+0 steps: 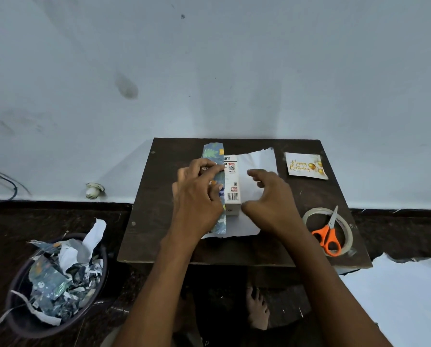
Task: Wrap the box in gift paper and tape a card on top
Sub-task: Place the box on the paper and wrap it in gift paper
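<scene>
**Paper folded onto the box, right hand free**

The dark worktop (pixel 272 251) stood against a pale wall (pixel 209 58), its far edge touching the wall and its near edge overhanging the floor. A sheet of gift paper (pixel 257 159) lay white side up on the middle of it, running from near the far edge towards the near one, with bare wood left in front of it and to the left.

The box (pixel 233 186) lay lengthwise on the sheet, its printed white top with barcode still showing. The sheet's left flap, patterned side out, was folded up over the box's left long edge. The left hand (pixel 197 196) lay on that flap, its fingers curled over it and pressing it down onto the box; so the left grip was grasping the paper against the box. The right hand (pixel 272 199) hovered just right of the box over the flat white part of the sheet, fingers spread and bent, the grip released and holding nothing.

At the worktop's far right corner lay the card (pixel 305 166), apart from the sheet. Near the right edge, closer in, scissors (pixel 328 234) with orange handles lay across a roll of tape (pixel 349 236).

On the floor at left stood a bin (pixel 16 309) full of paper scraps. At right a large white sheet (pixel 397 296) lay on the floor beside the worktop's near corner.
</scene>
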`<state>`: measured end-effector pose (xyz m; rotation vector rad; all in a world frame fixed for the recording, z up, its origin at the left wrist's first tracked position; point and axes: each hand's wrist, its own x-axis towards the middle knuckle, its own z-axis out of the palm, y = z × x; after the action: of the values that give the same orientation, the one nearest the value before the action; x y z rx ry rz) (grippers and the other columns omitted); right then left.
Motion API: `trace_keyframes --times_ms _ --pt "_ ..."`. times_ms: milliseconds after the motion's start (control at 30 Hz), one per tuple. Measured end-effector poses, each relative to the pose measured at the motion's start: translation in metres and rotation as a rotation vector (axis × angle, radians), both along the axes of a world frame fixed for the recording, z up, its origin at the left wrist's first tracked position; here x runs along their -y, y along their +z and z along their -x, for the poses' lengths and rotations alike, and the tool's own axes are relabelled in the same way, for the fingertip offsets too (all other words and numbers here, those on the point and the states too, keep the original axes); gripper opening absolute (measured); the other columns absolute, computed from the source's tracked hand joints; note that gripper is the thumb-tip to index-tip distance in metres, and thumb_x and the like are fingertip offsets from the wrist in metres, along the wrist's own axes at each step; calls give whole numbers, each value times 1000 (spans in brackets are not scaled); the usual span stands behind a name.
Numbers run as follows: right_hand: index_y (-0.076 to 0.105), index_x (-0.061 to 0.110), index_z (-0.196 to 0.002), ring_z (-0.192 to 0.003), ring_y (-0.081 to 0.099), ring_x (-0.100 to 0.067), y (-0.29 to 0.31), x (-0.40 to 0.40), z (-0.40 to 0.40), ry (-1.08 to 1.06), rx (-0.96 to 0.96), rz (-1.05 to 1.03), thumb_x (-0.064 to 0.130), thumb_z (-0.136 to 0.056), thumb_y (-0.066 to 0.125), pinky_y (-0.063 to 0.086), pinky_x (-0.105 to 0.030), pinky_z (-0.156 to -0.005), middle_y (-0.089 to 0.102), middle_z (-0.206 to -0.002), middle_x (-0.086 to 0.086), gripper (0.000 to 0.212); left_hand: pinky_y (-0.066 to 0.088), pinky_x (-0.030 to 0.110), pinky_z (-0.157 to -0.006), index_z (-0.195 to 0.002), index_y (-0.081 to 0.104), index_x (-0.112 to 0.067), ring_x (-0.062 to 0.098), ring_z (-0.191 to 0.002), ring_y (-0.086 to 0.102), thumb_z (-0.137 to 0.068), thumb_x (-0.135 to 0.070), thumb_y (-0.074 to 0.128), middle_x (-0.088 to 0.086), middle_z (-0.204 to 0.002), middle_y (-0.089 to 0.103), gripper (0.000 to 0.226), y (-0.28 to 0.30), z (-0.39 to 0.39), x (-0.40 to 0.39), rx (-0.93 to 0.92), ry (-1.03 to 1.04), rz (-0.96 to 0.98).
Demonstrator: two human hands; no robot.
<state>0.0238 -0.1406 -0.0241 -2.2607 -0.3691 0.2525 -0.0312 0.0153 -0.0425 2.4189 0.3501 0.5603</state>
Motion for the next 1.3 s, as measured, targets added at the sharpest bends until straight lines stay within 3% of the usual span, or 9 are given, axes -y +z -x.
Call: trace_keyframes --times_ms 67,267,433,533,767,900,1067,1200,1300 --pt "57 16 -139 -124 52 -25 5 5 1 -134 63 -3 29 -62 61 50 -49 -102 57 -136 -8 78 30 34 -97 -131 63 -31 8 -121 34 -91 -11 65 -14 -137 46 45 0 0 1 -26 13 -6" --pt "47 1 -127 -117 46 -33 2 11 -6 -280 -70 171 17 -80 69 40 -36 -86 48 -126 -16 54 31 36 -98 -133 63 -32 12 -124 35 -92 -11 64 -14 -137 45 46 0 -1 1 -41 20 17" --pt "67 12 -93 -81 64 -18 2 10 -15 -371 -193 -100 11 -82 71 52 -33 -68 72 -97 -6 12 32 36 -96 -132 64 -33 10 -121 35 -91 -10 63 -15 -135 46 47 1 0 1 -28 18 16" --pt "69 29 -74 -74 71 -12 6 5 -11 -303 -188 -294 8 -82 77 58 -30 -65 75 -82 8 24 30 35 -94 -132 64 -33 8 -119 34 -91 -11 64 -15 -135 46 46 1 0 1 -20 21 9" --pt "79 14 -108 -76 70 8 5 -14 0 -159 -12 -352 1 -84 73 54 -11 -63 73 -88 15 28 31 34 -95 -134 63 -32 -1 -115 22 -92 -13 65 -13 -137 45 46 -1 -1 2 -30 14 16" --pt "78 13 -111 -82 70 1 6 -15 -1 -113 26 -363 7 -83 78 55 -13 -70 72 -93 11 29 47 41 -99 -135 64 -24 7 -117 28 -92 -9 65 -9 -136 44 45 -2 -2 1 0 -16 74" --pt "80 15 -105 -87 67 -11 3 -24 7 -4 62 -380 13 -91 73 50 -20 -75 68 -93 -1 16 46 26 -97 -131 65 -15 12 -120 32 -97 -7 60 -5 -138 47 35 -2 -3 -2 13 -46 171" --pt "75 10 -118 -84 59 -11 1 -25 8 77 176 -242 2 -93 66 42 -9 -72 61 -95 -7 27 33 -1 -90 -130 65 -13 14 -121 37 -96 -2 59 -6 -133 50 36 2 -2 -3 32 -35 241" --pt "73 10 -122 -82 56 -6 0 -26 9 126 242 -183 -2 -90 68 41 -3 -72 59 -96 -5 34 34 3 -94 -133 63 -16 13 -122 39 -98 -5 55 -8 -133 50 38 3 -1 -2 48 -20 292"
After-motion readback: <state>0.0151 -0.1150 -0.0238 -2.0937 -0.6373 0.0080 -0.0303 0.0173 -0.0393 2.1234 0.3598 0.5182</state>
